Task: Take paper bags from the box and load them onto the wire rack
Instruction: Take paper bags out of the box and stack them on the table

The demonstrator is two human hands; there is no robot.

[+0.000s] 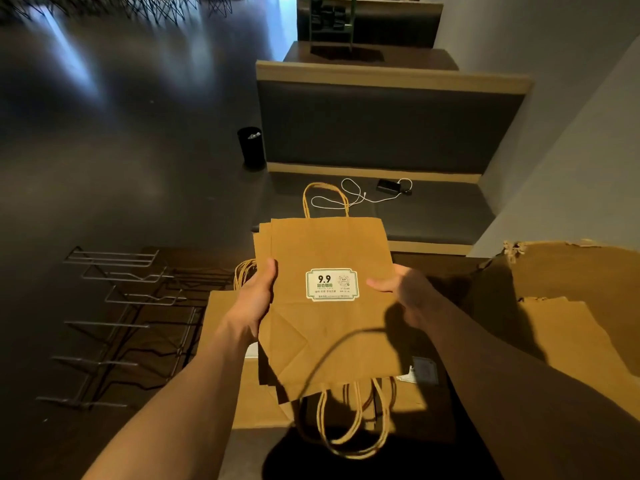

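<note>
Both forearms were bare to the frame edge, with no sleeve in view. The left hand (258, 299) and right hand (403, 292) wore nothing.

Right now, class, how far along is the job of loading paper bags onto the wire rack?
Done: nothing shows on the wire rack; its prongs look bare. In hand: a stack of paper bags, held flat between the left hand and the right hand, each with a grip on one side edge. Left: hanging this stack, plus more bags lying underneath and in the box.
</note>
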